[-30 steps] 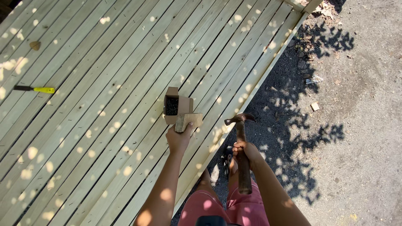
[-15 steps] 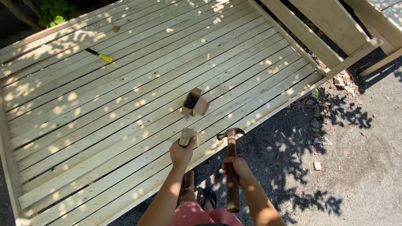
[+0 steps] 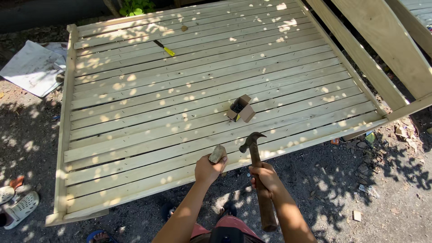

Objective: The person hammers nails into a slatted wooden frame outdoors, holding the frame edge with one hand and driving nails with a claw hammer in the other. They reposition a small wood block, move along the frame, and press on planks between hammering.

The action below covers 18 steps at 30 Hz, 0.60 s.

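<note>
A: Hammer, wooden-handled claw type with a dark steel head (image 3: pixel 256 171), was in the right hand (image 3: pixel 264 179). The grip was clamped round the upper part of the handle, head up and tilted slightly left, over the near edge of the large slatted panel of pale wooden boards (image 3: pixel 135 130).

B: Left hand?

A: Left hand (image 3: pixel 208 170) was closed on a small pale wooden block (image 3: pixel 218 154), fingers wrapped round its lower end, the upper end sticking out. Block was held just above the nearest slats, just beside the hammer head and to its left. Whether it touched the boards, I could not tell.

B: Other items on the panel?

A: Small open cardboard box with dark contents (image 3: pixel 240 109) sat on the slats beyond the hammer, flaps splayed. Contents were too small to identify. Near the far edge lay a yellow-handled tool with a dark shaft (image 3: pixel 164 47), well apart from both hands.

B: Surroundings?

A: Panel lay flat on dark gravelly ground (image 3: pixel 342 198) under dappled shade. A second frame of pale timber planks (image 3: pixel 382 49) leaned in from the right, meeting the panel's right corner. Crumpled grey-white sheet (image 3: pixel 31 67) was on the ground at far left, and a white perforated sandal (image 3: pixel 20 209) lay near the panel's left corner. The person's red shorts (image 3: pixel 225 227) showed at the bottom edge.
</note>
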Motion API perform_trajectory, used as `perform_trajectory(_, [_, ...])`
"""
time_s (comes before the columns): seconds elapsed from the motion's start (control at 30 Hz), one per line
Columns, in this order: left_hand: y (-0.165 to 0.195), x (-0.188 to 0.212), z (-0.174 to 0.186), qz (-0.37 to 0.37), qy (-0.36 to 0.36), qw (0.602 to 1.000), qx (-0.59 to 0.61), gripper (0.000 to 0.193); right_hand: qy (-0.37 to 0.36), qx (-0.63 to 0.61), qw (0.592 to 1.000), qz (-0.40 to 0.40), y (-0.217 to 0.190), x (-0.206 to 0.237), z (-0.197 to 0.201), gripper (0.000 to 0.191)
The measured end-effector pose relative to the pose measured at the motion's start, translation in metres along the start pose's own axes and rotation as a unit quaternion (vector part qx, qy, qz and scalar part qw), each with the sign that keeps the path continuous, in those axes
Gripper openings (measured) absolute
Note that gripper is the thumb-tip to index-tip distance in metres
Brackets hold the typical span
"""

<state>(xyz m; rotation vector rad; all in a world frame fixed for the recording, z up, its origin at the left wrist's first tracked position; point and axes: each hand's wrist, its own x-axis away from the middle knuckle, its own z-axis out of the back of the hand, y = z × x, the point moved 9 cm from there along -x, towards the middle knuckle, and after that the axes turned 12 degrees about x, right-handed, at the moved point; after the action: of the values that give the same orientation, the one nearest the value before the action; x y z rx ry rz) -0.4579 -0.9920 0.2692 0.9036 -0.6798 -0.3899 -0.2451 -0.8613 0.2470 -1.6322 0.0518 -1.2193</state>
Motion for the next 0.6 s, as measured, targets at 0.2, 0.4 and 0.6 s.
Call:
perform_trajectory(0.2, [-0.023, -0.001, 0.064, 0.004, -0.016, 0.999, 0.048, 0.047, -0.024, 0.029, 0.999, 0.019, -0.029, 0.001, -0.095, 0.019])
perform_trajectory(0.4, [-0.053, -0.017, 0.175, -0.044, 0.037, 0.997, 0.059, 0.054, -0.012, 0.022, 1.000, -0.011, -0.050, 0.006, -0.208, 0.020])
perform_trajectory(0.6, [-0.086, -0.038, 0.269, 0.012, 0.039, 0.994, 0.103, 0.058, 0.001, -0.064, 0.998, 0.012, -0.069, 0.002, -0.309, 0.019])
